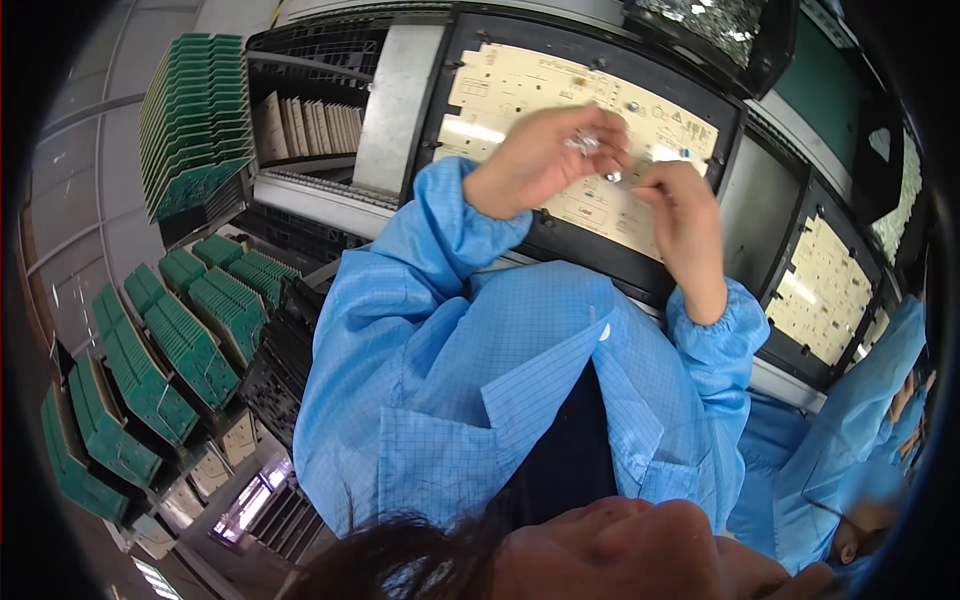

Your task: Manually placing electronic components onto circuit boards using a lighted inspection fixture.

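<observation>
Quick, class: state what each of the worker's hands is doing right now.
Left hand: closed on small shiny metal parts.
Right hand: fingers curled at the cream circuit board; holding anything cannot be told.

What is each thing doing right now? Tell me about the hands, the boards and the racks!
left hand: curled shut on small shiny parts.
right hand: fingertips pinched on the cream circuit board.
cream circuit board: lying flat in a black tray.
green boards: standing on edge in racks.
next cream board: flat, untouched.

No packages, labels, signs or screens in plain view anywhere.
</observation>
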Tool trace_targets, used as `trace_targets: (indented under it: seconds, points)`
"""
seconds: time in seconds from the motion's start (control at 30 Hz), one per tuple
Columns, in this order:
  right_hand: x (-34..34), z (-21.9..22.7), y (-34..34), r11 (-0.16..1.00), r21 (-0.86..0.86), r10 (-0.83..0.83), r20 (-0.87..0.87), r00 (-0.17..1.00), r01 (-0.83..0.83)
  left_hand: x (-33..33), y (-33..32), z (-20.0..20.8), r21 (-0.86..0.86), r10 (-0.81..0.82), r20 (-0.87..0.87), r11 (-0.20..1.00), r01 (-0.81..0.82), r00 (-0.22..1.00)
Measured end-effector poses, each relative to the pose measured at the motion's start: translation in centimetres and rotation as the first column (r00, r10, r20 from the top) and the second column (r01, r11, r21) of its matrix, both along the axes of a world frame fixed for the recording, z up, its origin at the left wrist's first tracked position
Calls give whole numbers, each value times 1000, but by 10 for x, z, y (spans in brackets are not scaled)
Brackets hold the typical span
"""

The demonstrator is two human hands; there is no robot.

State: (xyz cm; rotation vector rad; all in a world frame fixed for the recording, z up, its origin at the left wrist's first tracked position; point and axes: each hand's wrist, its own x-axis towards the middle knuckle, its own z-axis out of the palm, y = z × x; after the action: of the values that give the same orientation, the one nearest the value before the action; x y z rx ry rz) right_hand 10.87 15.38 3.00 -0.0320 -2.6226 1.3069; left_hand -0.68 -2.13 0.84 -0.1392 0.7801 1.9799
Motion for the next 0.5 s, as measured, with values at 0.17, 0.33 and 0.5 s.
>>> trace_targets:
  seconds: [0.17,0.33,0.5]
  points:
    - [-2,14,0,997,-51,39,-281,959,-55,19,10,11,-35,-160,-51,987,158,986]
    - [6,29,12,993,-50,-120,-298,947,110,17,0,18,-52,-210,-33,977,208,977]
    - [28,0,45,894,-228,-421,-128,898,387,-21,2,50,-254,-149,-233,963,88,961]
